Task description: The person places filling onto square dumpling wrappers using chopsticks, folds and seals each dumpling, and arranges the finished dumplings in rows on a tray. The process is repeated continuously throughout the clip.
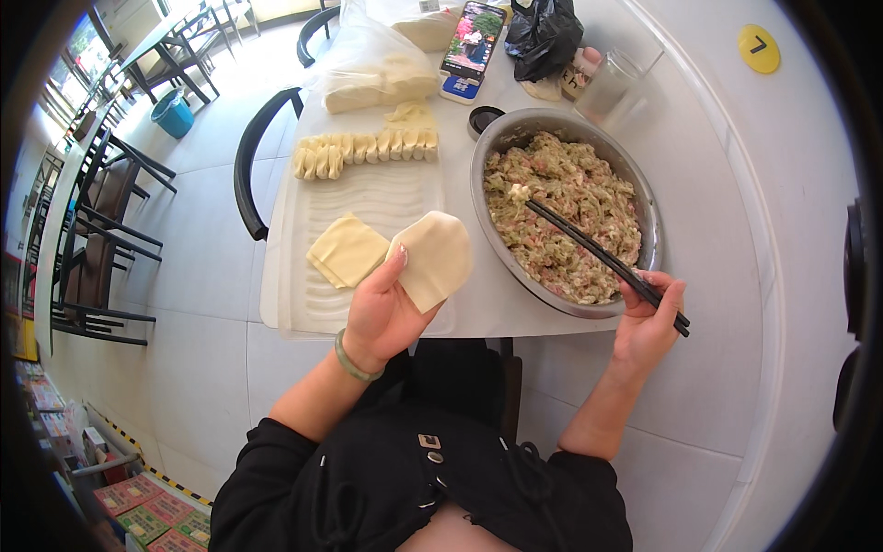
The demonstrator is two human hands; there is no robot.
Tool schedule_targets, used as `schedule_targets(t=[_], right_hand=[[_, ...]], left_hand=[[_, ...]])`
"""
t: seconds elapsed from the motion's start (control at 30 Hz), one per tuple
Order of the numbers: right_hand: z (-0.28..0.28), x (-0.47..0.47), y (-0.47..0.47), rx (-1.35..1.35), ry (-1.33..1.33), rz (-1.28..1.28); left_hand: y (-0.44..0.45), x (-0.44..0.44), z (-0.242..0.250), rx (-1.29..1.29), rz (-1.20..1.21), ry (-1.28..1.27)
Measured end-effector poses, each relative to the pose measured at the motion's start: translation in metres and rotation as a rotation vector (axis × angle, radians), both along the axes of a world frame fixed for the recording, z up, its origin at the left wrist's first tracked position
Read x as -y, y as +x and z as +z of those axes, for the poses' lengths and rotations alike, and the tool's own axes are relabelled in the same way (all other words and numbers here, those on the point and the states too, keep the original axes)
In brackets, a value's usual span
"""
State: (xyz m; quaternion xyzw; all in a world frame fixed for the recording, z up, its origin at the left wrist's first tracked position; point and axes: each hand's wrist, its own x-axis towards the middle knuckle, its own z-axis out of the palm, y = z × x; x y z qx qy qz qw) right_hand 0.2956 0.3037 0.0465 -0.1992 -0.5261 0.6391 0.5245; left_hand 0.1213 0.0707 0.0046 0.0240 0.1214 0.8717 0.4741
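Observation:
A pale dough wrapper (pixel 436 259) lies over the fingers of my left hand (pixel 386 300), held by the thumb near its left edge. My right hand (pixel 648 314) grips a pair of black chopsticks (pixel 586 243). Their tips rest at a small pale lump of filling in a steel bowl (pixel 484 228) of minced filling (pixel 566 214), which shows pink and green bits. Left of my left hand, a small stack of square wrappers (pixel 348 248) sits on a ribbed translucent tray (pixel 324 310). Folded dumplings (pixel 365 148) stand in rows across the tray's far part.
Bagged wrapper stacks (pixel 379 86) lie beyond the dumplings. A phone (pixel 472 41) leans on a stand beside a black plastic bag (pixel 545 38). Near the bowl are a black lid (pixel 485 121) and a clear jar (pixel 607 86). A chair (pixel 259 165) borders the table's left side; a wall runs along the right.

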Motion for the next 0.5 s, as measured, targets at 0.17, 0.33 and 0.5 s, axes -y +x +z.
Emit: schedule_targets(t=[0.17,0.33,0.5], right_hand=[[0.002,-0.007,0.008,-0.145,-0.169,0.055],[0.004,0.014,0.008,-0.221,-0.266,0.213],[-0.006,0.034,0.008,0.022,0.251,0.23]], left_hand=[[-0.002,-0.016,0.019,0.056,-0.041,0.043],[0.0,-0.023,0.026,0.05,-0.096,-0.009],[0.004,-0.024,0.032,0.047,-0.084,0.048]])
